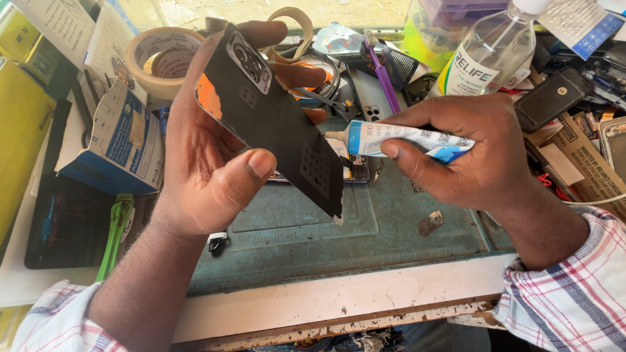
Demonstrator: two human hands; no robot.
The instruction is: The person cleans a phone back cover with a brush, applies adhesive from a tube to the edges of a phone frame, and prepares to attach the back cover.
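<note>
Cluttered tabletop (391,287) under green mat, tape roll (156,55) far left, bottle (489,52) far right. Left hand (208,163) grip pinching phone back cover (280,124) tilted above mat; right hand (469,150) grip squeezing glue tube (404,138), nozzle at cover's edge. No glue bead visible yet; gluing seemingly just starting.

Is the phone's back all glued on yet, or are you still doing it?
Still gluing. The back cover is already off and held up in the left hand. The right hand holds the glue tube, its tip at the cover's edge. The open phone on the mat has no cover yet.
</note>
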